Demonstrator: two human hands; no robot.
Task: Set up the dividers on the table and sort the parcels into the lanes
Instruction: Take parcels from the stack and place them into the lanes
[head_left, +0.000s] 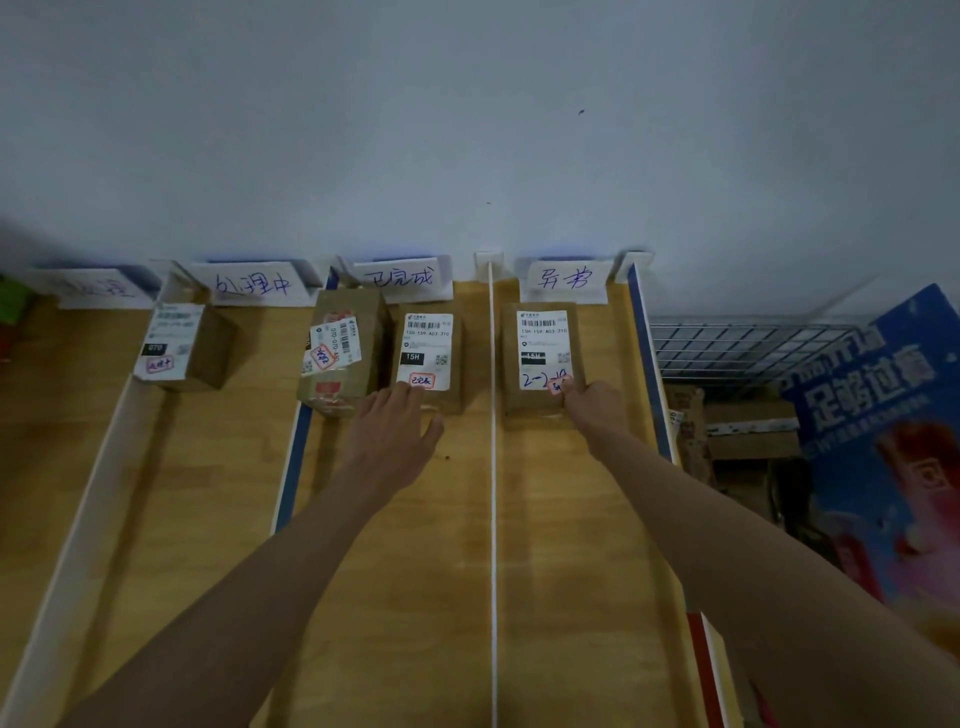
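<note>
Wooden table (395, 597) is sitting against a pale wall, dividers (492, 467) splitting it into lanes. Left hand (395, 426) is resting flat, fingers straight, on the parcel (428, 358) at 12 o'clock; right hand (592, 408) is gripping the near corner of the parcel at 1 o'clock (543, 358).

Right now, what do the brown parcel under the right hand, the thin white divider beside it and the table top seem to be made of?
The brown parcel under the right hand: likely matte corrugated cardboard, with a white paper shipping label stuck on top. The thin white divider: a stiff, smooth strip, perhaps plastic or foam board; unclear. The table top: wood or wood-look laminate, with yellow-brown grain and a slight sheen.
</note>
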